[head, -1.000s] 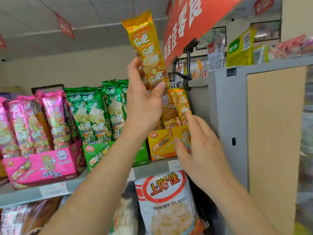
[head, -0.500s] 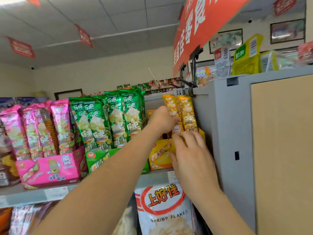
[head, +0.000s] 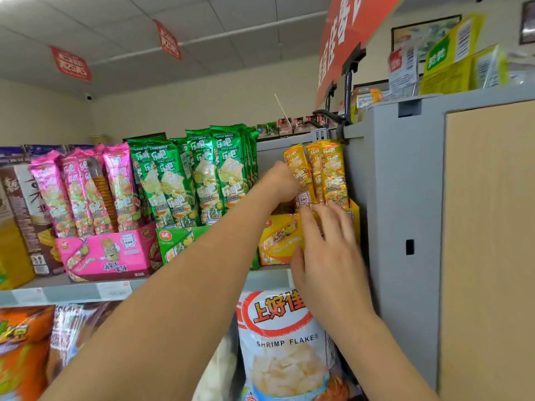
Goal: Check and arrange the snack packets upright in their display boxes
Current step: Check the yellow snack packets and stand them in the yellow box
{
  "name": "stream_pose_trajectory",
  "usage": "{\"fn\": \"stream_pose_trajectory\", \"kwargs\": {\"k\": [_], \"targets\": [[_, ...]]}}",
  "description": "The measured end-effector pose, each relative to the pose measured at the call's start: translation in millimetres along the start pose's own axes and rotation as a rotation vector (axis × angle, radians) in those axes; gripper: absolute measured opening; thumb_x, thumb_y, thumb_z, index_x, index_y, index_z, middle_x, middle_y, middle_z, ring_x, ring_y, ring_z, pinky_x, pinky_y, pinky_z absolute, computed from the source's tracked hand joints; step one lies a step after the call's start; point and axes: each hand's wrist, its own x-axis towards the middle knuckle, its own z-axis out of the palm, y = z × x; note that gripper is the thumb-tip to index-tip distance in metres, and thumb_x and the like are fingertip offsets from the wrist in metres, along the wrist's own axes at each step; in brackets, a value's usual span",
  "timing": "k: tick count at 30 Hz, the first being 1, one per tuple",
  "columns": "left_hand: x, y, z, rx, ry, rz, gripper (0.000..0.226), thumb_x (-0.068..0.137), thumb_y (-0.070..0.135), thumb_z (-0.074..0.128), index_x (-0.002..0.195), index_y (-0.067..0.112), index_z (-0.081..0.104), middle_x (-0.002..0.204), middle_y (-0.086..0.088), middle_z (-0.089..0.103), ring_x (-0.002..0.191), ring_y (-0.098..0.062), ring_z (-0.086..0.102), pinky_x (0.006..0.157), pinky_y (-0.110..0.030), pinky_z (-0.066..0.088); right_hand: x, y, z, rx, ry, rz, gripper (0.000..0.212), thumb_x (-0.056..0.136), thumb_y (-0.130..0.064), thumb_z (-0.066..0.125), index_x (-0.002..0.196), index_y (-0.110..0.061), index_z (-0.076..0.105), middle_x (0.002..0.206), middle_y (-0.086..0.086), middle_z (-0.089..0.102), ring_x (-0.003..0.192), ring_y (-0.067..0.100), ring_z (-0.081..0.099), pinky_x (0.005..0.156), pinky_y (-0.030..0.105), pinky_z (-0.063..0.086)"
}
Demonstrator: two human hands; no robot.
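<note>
Lowered from overhead, yellow packet [head: 299, 175] is standing upright in yellow display box [head: 278, 241]; left hand [head: 282, 183] is gripping it above the box, straight fingers [head: 333, 218] of right hand [head: 327, 253] touching the box front.

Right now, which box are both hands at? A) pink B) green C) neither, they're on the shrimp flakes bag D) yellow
D: the left hand grips a yellow packet standing in the yellow box, and the right hand lies open against that box's front.
</note>
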Motion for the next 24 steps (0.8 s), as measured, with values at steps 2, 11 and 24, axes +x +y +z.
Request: {"fn": "stream_pose_trajectory", "kwargs": {"k": [2, 11, 24], "targets": [[2, -1, 2, -0.075, -0.026, 0.003, 0.026, 0.098, 0.008, 0.045, 0.116, 0.000, 0.060, 0.112, -0.014, 0.065, 0.102, -0.030, 0.061, 0.082, -0.039, 0.052, -1, -1, -1, 0.011, -0.016, 0.008, 0.058, 0.080, -0.013, 0.065, 0.136, -0.004, 0.050, 0.135, 0.013, 0.051, 0.134, 0.034, 0.038, 0.114, 0.041, 0.031], [7, 1, 2, -0.051, -0.052, 0.011, 0.075, 0.096, 0.008, 0.052, 0.156, 0.019, 0.007, 0.138, -0.014, 0.049, 0.111, -0.028, 0.056, 0.085, -0.036, 0.049, 23, -10, -13, -0.115, -0.162, 0.097, 0.036, 0.096, -0.035, 0.040, 0.125, -0.017, 0.051, 0.129, 0.003, 0.051, 0.125, 0.023, 0.039, 0.105, 0.043, 0.019], [-23, 17, -16, -0.019, 0.366, 0.138, 0.029, 0.088, 0.015, 0.061, 0.114, 0.004, 0.052, 0.118, -0.018, 0.054, 0.098, -0.035, 0.057, 0.070, -0.036, 0.040, 35, -8, -17, -0.222, -0.263, -0.006, 0.056, 0.097, -0.058, 0.031, 0.122, -0.013, 0.054, 0.123, 0.009, 0.057, 0.119, 0.028, 0.045, 0.107, 0.043, 0.026]]}}
